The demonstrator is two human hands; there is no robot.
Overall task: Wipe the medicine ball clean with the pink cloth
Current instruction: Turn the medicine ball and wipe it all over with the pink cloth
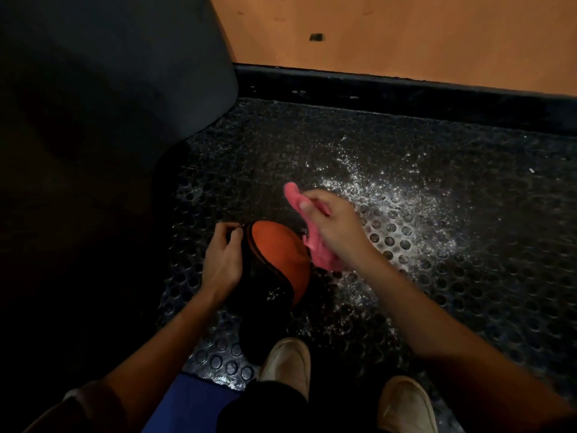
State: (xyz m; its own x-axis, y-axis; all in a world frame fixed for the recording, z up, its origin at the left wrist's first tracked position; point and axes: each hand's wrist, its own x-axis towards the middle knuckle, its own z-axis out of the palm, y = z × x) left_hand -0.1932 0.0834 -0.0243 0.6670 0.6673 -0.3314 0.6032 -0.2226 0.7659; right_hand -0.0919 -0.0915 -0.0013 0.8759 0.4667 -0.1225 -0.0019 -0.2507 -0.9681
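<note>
An orange and black medicine ball (274, 257) sits on the studded black rubber floor mat (468, 276) in front of my feet. My left hand (223, 256) grips the ball's dark left side, fingers curled over its top edge. To the ball's upper right, my right hand (335, 226) holds a crumpled pink cloth (315, 242). The cloth hangs against the ball's right edge, and one end sticks up past my thumb.
My two light shoes (288, 364) stand just behind the ball. A large dark rounded object (109, 89) fills the left side. A black kerb (406, 92) and orange floor (406, 35) lie beyond the mat. White speckles (390, 185) scatter over the mat at right.
</note>
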